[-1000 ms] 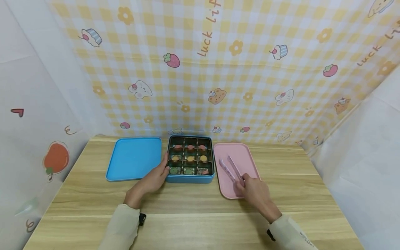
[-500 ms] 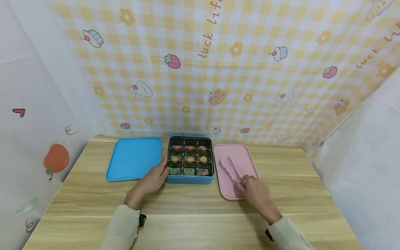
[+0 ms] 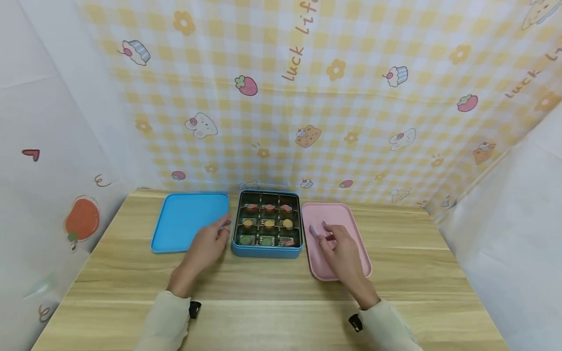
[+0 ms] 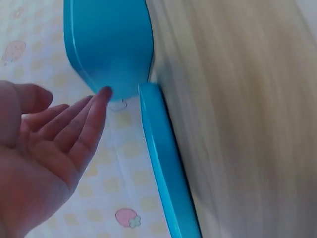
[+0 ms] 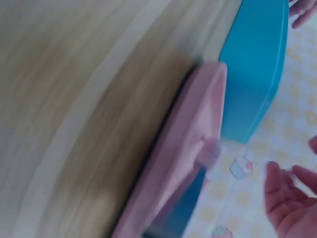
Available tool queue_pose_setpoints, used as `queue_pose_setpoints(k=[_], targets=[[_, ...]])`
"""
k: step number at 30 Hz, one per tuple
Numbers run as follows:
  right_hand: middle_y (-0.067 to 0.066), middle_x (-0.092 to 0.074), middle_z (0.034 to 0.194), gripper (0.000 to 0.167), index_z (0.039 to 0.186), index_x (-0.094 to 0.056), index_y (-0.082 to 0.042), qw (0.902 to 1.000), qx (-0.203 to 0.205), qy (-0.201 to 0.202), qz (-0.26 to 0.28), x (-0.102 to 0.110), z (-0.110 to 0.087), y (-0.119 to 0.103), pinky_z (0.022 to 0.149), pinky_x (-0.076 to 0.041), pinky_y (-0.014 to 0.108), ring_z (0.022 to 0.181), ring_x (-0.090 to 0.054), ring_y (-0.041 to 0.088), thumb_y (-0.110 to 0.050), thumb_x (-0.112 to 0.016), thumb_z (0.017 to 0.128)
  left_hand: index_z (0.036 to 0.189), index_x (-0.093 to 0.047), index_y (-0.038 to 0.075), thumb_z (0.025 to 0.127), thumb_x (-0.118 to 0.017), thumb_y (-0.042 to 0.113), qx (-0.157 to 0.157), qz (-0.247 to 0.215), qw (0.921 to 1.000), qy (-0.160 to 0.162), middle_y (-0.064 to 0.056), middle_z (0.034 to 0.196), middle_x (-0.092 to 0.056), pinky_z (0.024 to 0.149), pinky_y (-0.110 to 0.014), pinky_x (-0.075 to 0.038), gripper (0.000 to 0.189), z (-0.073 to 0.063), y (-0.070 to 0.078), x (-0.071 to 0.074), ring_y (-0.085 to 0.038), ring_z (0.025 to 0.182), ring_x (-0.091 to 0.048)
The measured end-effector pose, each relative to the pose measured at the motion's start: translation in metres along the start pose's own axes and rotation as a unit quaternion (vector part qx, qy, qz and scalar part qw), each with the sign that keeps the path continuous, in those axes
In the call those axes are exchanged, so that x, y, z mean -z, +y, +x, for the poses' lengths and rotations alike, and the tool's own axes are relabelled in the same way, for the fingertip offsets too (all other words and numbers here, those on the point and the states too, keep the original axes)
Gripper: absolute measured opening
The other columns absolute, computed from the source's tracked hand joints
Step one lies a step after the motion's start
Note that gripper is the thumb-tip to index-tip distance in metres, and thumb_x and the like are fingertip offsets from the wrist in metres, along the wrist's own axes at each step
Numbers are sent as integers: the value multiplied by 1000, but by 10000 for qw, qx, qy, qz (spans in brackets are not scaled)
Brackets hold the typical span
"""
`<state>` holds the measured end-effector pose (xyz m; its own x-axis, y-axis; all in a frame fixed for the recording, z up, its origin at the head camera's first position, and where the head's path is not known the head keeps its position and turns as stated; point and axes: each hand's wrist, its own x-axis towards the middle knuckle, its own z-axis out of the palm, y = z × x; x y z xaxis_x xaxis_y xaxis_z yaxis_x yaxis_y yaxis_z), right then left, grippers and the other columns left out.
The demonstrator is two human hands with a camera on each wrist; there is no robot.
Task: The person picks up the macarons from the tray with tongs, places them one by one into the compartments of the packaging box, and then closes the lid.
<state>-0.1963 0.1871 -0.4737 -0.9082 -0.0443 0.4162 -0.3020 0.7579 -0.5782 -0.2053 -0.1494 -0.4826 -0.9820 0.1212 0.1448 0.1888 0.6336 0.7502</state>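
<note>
My left hand [image 3: 206, 248] is off the left side of a blue tin box [image 3: 267, 251], its fingers loosely extended; a gap shows between fingertips and box in the left wrist view. Dividers split the box into compartments holding small round macaron-like sweets: red ones [image 3: 270, 207] at the back, yellow ones [image 3: 269, 224] in the middle, green ones [image 3: 247, 240] and a pinkish one [image 3: 287, 243] in front. Over the pink tray [image 3: 361, 261] hovers my right hand [image 3: 344, 253], fingers loosely bent and holding nothing. A pair of tongs [image 3: 313, 231] lies on that tray, mostly hidden by this hand.
A flat blue lid [image 3: 189, 222] lies left of the box. The pink tray stands close along the box's right side. Behind them hangs a yellow checked cloth [image 3: 272, 122]; white sheets [image 3: 52, 122] flank the wooden table [image 3: 246, 312] on both sides.
My right hand has let go of the tongs and moved up and slightly left over them. My left hand has come away from the box toward the left.
</note>
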Motion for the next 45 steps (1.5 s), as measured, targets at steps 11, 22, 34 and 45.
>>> queue_pose_setpoints(k=[11, 22, 34, 45], targets=[[22, -64, 123, 29, 127, -60, 1, 9398, -894, -578, 3247, -34, 17, -49, 79, -59, 34, 101, -67, 28, -9, -59, 100, 136, -53, -8, 99, -51, 3, -88, -49, 9933, 1148, -31, 142, -47, 102, -64, -40, 39, -5, -27, 39, -48, 131, -44], [22, -53, 142, 41, 139, -48, 5, 8404, -1357, -1368, 5065, -61, 26, -102, 97, -54, 37, 125, -59, 33, -13, -53, 103, 135, -52, -12, 101, -44, 4, 412, 207, 9885, 1442, -36, 128, -53, 94, -65, -44, 38, -12, -50, 72, -50, 116, -53], [12, -48, 149, 45, 147, -46, -8, 8407, -1191, -2277, 4767, -103, 24, -143, 110, -43, 40, 139, -45, 28, -26, -50, 105, 147, -25, -19, 104, -41, 11, 1006, 540, 9934, -91, -45, 146, -26, 108, -71, -26, 55, -10, -65, 94, -61, 135, -25], [13, -29, 161, 61, 156, -28, -7, 8556, -1389, -2652, 4222, -133, 11, -157, 120, -28, 46, 150, -26, 29, -39, -44, 106, 151, -9, -18, 104, -38, 14, 1489, 412, 9862, -598, -46, 150, -14, 109, -72, -21, 64, -11, -69, 100, -62, 139, -16]])
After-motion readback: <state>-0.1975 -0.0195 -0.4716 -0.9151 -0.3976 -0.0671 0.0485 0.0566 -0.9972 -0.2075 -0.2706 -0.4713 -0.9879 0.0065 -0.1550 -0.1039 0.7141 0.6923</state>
